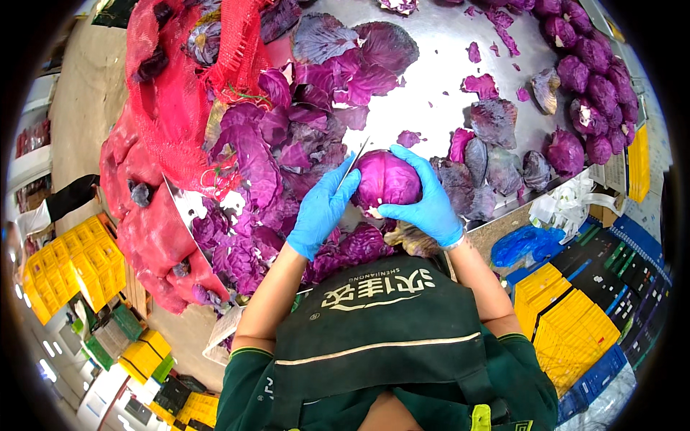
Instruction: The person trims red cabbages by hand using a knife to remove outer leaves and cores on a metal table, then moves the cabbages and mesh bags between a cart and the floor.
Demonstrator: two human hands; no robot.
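Both hands wear blue gloves. My left hand (329,202) is closed around a small knife (353,162), its thin blade pointing up and away from me; the handle is hidden in the fingers. My right hand (427,196) grips a round red cabbage (387,180) from the right, thumb near its pale cut stem end and fingers over the top. The left fingers are beside the cabbage's left side; whether they touch it is unclear. Loose purple leaves (248,156) lie heaped to the left, and more outer leaves (493,123) lie on the metal table (431,64) to the right.
Many red cabbages (598,91) are piled along the table's right end. Red mesh sacks (156,215) bulge at the left. Yellow crates (574,336) and a blue plastic bag (525,245) are at lower right. More yellow crates (75,264) and a person's dark sleeve (73,198) show at far left.
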